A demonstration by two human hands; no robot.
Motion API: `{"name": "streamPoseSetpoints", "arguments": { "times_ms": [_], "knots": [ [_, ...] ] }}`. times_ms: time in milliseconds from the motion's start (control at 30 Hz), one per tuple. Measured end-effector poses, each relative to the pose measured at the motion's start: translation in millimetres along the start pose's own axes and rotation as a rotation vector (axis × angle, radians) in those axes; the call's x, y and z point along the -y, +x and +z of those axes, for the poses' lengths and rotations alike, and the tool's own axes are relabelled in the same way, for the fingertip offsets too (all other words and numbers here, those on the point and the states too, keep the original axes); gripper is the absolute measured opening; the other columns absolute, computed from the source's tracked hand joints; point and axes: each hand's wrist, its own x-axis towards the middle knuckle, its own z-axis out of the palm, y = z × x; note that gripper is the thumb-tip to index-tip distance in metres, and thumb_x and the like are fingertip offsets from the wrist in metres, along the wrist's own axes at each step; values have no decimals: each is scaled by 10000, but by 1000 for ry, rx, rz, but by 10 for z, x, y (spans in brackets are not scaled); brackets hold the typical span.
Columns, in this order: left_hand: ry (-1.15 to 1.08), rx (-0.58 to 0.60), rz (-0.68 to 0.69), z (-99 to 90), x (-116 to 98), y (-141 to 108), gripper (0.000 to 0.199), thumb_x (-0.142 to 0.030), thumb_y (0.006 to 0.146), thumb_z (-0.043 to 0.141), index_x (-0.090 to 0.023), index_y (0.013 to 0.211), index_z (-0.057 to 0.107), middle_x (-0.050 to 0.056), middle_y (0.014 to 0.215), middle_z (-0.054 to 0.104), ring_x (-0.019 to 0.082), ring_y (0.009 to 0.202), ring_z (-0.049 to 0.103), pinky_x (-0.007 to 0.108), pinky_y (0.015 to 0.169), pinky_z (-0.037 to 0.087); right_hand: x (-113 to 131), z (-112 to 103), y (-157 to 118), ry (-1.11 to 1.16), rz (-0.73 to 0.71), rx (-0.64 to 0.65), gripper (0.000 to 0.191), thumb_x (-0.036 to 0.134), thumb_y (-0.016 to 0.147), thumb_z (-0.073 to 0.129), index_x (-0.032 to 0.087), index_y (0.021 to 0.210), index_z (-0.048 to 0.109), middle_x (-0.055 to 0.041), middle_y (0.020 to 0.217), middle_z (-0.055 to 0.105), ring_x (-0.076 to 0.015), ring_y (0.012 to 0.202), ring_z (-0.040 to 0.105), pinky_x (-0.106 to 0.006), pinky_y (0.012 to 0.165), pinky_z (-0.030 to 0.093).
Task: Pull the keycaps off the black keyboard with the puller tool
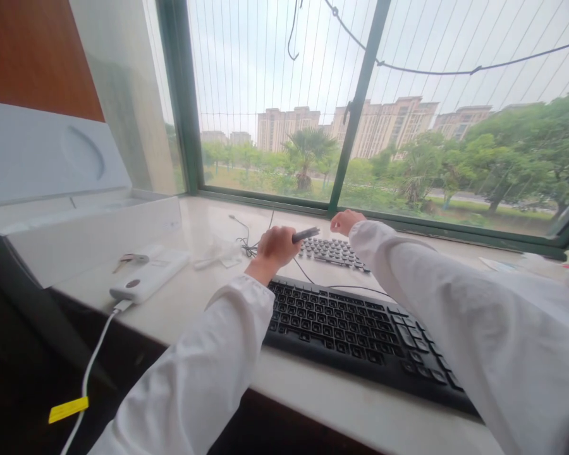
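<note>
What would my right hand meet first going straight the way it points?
Probably the slim dark object in your left hand: your right hand points roughly toward its tip, though depth is unclear.

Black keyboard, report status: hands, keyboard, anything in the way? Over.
Left hand gripping slim dark object. Right hand near keycaps, grip unclear. Black keyboard on white ledge; right sleeve blocks part of its right end from view.

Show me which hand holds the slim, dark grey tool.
The left hand, wrapped around the slim, dark grey tool; the right hand, in front of the green window frame, shows no such tool.
</note>
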Motion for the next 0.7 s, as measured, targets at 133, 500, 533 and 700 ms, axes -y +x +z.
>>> {"name": "streamPoseSetpoints", "arguments": {
  "times_ms": [133,500,533,700],
  "knots": [
    [8,8,-21,21,2,6,312,-370,838,473,-167,805,708,125,762,673,240,776,622,342,705,445,40,167,237,7,9,43,193,320,745,666,272,915,746,-45,1048,675,-201,923,601,-302,830,435],
    [19,3,23,2,-20,0,320,-365,833,462,-163,761,701,117,702,660,222,708,610,329,649,436,-12,463,483,69,133,150,347,403,663,744,234,966,752,-99,1021,689,-242,915,632,-325,794,481],
    [15,8,25,-2,-22,0,315,-359,832,463,-165,761,700,116,703,661,221,709,610,330,650,435,-17,473,490,67,138,151,347,396,660,747,232,965,753,-101,1021,690,-243,918,632,-323,795,482],
    [12,3,30,-9,-24,-4,310,-361,828,465,-177,737,696,120,697,660,223,688,608,327,624,418,-35,465,499,99,140,140,343,428,699,710,240,983,747,-105,1041,683,-236,907,636,-329,792,483]
  ]
}}
